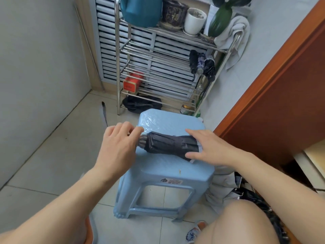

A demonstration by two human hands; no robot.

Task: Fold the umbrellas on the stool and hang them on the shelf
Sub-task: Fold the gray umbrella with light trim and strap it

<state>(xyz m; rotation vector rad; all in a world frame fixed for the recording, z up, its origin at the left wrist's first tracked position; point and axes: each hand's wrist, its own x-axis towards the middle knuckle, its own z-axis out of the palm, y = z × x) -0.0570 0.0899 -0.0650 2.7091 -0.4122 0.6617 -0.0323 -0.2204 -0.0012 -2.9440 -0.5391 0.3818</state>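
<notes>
A dark folding umbrella (168, 144) lies collapsed across the top of a light blue plastic stool (163, 166), its rib ends pointing left. My left hand (119, 145) hovers at that left end with fingers spread, touching or nearly touching the ribs. My right hand (207, 147) rests flat and open over the right end of the umbrella. Behind the stool stands a metal shelf (158, 55). Three folded umbrellas (202, 63) hang at its right side.
The shelf carries a teal bag (140, 9), plant pots (194, 20), a red box (132, 82) and a dark bag (140, 103) at floor level. A wooden door (281, 88) is on the right. Clothing lies on the floor at lower right (228, 187). My knee (237, 224) is in front.
</notes>
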